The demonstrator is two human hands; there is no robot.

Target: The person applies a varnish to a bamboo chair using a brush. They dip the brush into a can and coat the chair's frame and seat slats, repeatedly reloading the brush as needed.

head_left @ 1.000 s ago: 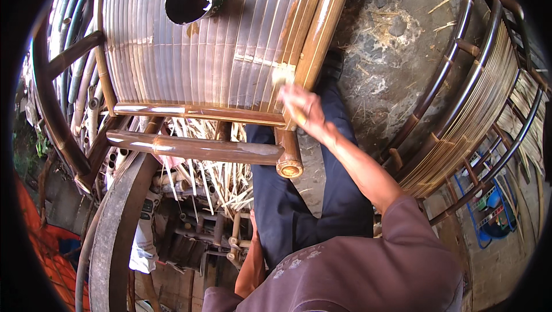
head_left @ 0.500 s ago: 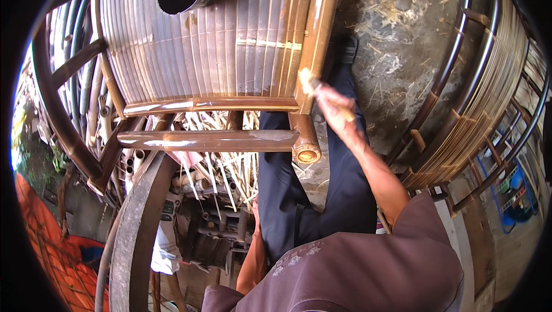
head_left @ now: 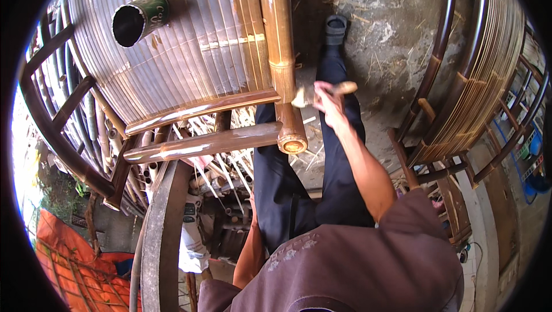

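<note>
Your R hand (head_left: 329, 104) grips brush (head_left: 299, 98), bristles L, by bamboo pole (head_left: 280, 41), running near–far; contact unclear. L hand (head_left: 253, 209) lower, fingers hidden, can't tell.

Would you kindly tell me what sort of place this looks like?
Probably a bamboo furniture workshop: a glossy slatted bamboo panel, a brush in the right hand, and bamboo poles piled at the left.

Bamboo furniture workshop, glossy slatted bamboo piece (head_left: 184, 53), stacked poles (head_left: 87, 121), heaped pale strips (head_left: 244, 119), littered concrete floor (head_left: 382, 36)
</note>
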